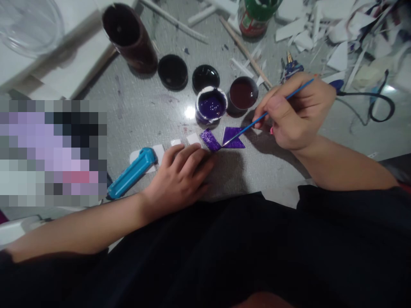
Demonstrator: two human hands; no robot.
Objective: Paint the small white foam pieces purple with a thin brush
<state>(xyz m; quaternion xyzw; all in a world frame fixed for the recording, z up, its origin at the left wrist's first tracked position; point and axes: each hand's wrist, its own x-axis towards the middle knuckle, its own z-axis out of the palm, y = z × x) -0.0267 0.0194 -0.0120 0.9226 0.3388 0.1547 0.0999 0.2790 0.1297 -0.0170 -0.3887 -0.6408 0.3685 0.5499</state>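
My right hand (297, 113) grips a thin blue paintbrush (253, 122). The brush tip points down between two purple-painted pieces and meets the notched one (233, 137) at its lower left corner. The other purple piece (209, 138), a wet-looking strip, lies just left of it. My left hand (181, 173) lies palm down on the table, fingers apart, beside that strip and a small unpainted white piece (193, 139). Behind the pieces stand an uncapped jar of purple paint (212, 107) and a small cup of dark reddish liquid (243, 94).
A blue utility knife (131, 173) lies on white scraps left of my left hand. Two black lids (172, 72), a tall dark container (131, 38) and a green-topped jar (255, 19) stand farther back. White offcuts (337, 25) and a cable (382, 119) cover the right side.
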